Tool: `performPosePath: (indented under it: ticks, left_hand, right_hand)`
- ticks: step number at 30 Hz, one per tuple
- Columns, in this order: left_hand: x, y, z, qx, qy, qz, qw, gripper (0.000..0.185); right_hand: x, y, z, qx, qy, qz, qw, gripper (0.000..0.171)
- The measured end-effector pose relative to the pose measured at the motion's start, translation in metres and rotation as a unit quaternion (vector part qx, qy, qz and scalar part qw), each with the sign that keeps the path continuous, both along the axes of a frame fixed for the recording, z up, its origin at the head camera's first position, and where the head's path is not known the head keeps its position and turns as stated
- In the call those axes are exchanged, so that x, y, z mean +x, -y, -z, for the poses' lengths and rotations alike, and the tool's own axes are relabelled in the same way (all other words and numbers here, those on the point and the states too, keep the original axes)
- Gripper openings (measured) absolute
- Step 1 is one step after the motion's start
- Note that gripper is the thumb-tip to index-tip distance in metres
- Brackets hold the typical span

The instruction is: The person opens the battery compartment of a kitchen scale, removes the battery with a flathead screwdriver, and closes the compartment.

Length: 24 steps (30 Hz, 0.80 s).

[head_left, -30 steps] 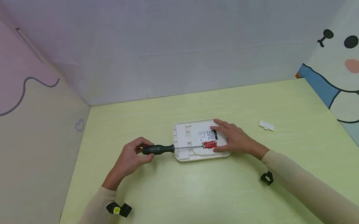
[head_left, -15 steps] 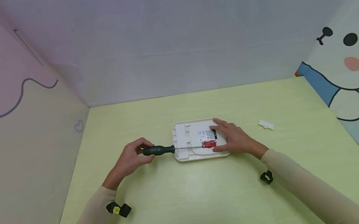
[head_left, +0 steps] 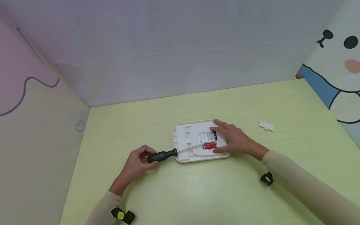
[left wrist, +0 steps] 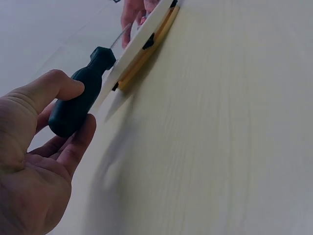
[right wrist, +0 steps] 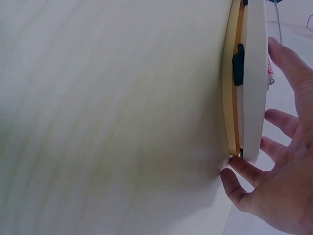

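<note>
A white flat device (head_left: 195,139) lies with its printed label upward. Red batteries (head_left: 209,145) sit on its face near the right side. My left hand (head_left: 139,160) holds a screwdriver by its dark green handle (head_left: 162,156), pinched between thumb and fingers in the left wrist view. The thin metal shaft slants over the device, its tip at the left end of the batteries; contact is too small to tell. My right hand (head_left: 235,138) rests spread over the device's right end, thumb beside the batteries. In the right wrist view, its fingertips (right wrist: 271,115) touch the device's edge.
A small white tabbed cover (head_left: 266,126) lies on the pale yellow-green table (head_left: 187,197), right of the device. A grey-white wall rises behind. Decorated panels flank the table. A black camera mount (head_left: 123,215) is on the left wrist, another (head_left: 267,179) on the right.
My left hand has moved slightly right and nearer to me, so the screwdriver now tilts, handle end nearer to me. The batteries, device and right hand have barely moved.
</note>
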<state>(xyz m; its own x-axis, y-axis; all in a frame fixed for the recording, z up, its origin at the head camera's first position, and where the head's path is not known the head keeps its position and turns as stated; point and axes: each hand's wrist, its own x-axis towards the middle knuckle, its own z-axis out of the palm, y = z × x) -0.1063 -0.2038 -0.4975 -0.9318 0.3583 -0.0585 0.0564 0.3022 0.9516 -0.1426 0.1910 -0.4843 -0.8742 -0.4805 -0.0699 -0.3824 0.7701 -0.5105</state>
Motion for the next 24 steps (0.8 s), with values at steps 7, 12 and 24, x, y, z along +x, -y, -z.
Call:
performPosePath:
  ticks: [7,12,24]
  left_hand:
    - [-0.001,-0.003,-0.008,-0.012,-0.008,0.007,0.9999,0.03]
    - [-0.002,0.005,-0.021,-0.029,-0.019,-0.001,0.9994,0.028]
    - [-0.012,0.001,-0.049,-0.099,-0.045,0.004,0.9941,0.029]
  right_hand:
    - [0.0,0.0,0.002,-0.003,0.001,-0.001,1.0,0.085]
    - [-0.001,-0.002,0.0,-0.005,0.0,-0.001,1.0,0.086]
    - [0.001,-0.002,0.0,-0.003,0.002,-0.004,1.0,0.086]
